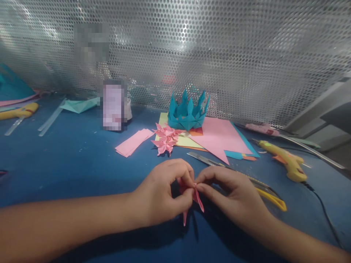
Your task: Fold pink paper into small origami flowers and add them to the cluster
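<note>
Between my two hands is a small pink folded paper piece (197, 199), its narrow points hanging down over the blue table. My left hand (167, 191) is closed, thumb and fingers pinching the paper from the left. From the other side, my right hand (233, 190) pinches its upper edge between thumb and forefinger. Parts of the piece are hidden behind my fingers. Just beyond my hands lie several pink folded paper flowers (166, 140). Behind them stands a teal folded paper crown (188, 113) with pointed tips.
Pink paper strips (134, 142) lie left of the flowers; coloured sheets (219, 135) spread under the crown. A yellow-handled cutter (271, 199) lies beside my right hand, blade outward. A yellow glue gun (287, 159) with a cord is at right. A perforated metal panel (153, 47) stands behind.
</note>
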Action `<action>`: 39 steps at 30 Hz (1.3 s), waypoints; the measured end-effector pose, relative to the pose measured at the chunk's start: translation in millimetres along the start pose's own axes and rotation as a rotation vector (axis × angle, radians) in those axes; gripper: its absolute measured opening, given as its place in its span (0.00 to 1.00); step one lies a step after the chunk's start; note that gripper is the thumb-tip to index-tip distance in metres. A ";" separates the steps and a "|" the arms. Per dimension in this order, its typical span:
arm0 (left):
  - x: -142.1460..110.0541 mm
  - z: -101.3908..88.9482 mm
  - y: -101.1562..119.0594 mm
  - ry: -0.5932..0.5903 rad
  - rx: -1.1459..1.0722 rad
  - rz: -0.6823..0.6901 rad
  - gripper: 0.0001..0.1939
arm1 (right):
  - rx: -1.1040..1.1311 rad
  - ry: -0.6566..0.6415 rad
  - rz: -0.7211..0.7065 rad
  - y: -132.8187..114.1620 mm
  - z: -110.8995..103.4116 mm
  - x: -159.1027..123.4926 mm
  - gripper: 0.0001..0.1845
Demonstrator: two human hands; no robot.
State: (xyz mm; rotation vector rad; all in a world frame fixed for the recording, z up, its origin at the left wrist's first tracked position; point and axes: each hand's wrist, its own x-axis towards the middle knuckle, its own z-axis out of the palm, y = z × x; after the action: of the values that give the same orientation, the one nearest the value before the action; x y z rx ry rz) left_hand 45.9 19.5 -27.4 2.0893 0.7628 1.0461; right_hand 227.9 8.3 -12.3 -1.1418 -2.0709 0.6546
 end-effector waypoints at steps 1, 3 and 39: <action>0.1 -0.2 -0.9 0.002 0.003 0.000 0.07 | 0.009 0.000 0.019 0.9 0.0 0.9 0.05; 0.0 -0.5 -2.3 0.005 0.011 0.014 0.07 | 0.023 0.004 0.047 2.1 -0.2 1.8 0.05; 1.7 -3.3 -6.1 -0.034 0.137 -0.275 0.05 | -0.163 -0.026 -0.280 5.5 1.6 -3.8 0.09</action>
State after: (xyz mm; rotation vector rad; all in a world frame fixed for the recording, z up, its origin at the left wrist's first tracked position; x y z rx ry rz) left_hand 42.8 25.5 -29.8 2.0357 1.0961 0.8262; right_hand 231.1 7.5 -18.4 -0.9074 -2.2843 0.3733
